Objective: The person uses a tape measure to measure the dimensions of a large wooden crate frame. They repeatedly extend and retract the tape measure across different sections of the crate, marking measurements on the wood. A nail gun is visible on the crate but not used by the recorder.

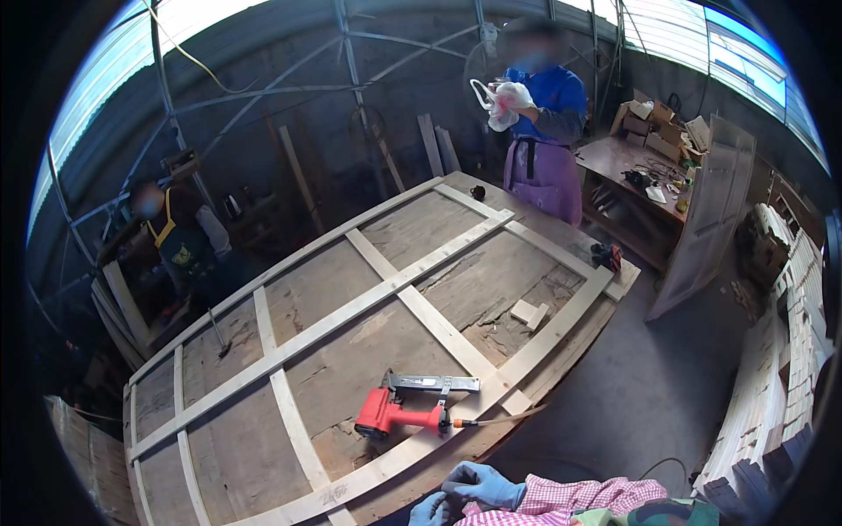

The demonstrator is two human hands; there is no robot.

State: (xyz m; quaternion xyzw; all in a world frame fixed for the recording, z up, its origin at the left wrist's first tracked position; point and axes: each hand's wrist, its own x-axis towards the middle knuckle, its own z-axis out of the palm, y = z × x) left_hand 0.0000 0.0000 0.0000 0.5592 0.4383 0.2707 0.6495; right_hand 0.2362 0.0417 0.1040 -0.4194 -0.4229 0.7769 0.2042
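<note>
Both my hands are in blue gloves at the lower edge, close together beside the near edge of the worktable. My right hand [484, 485] has its fingers curled and pressed together, touching or nearly touching the other hand. Partly cut off below it, my left hand [429, 510] is closed too. Whatever lies between the fingers is too small or hidden to make out. Nearest to them, a red nail gun [399, 415] with a metal magazine rests on its side on a pale wooden frame [333, 336], an air hose [504, 420] running from its handle. The frame lies across the large table.
A hammer [220, 336], wood offcuts [530, 314] and a black-and-red tool [606, 256] lie on the table. One person [544, 123] stands across, holding a white plastic bag [506, 103]; another [182, 230] is at left. Stacked wooden strips [754, 386] and a leaning panel [709, 219] are at right.
</note>
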